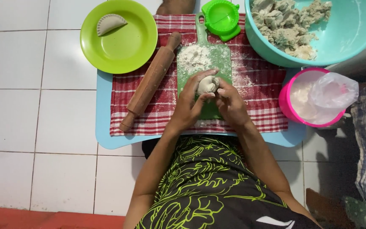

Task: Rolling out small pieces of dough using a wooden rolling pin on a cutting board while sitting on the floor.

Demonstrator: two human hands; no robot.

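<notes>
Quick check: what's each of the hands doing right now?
Left hand: curled around the dough lump, holding it over the green cutting board.
Right hand: fingers closed on the same dough lump from the other side.

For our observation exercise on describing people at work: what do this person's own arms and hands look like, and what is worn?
Both arms are bare from the shoulder down, with no sleeves showing. The left hand and the right hand are bare too: no gloves, rings, watch or bracelets visible. The fingers look dusted with flour. The person wears a black garment printed with bright yellow-green leafy line patterns.
</notes>
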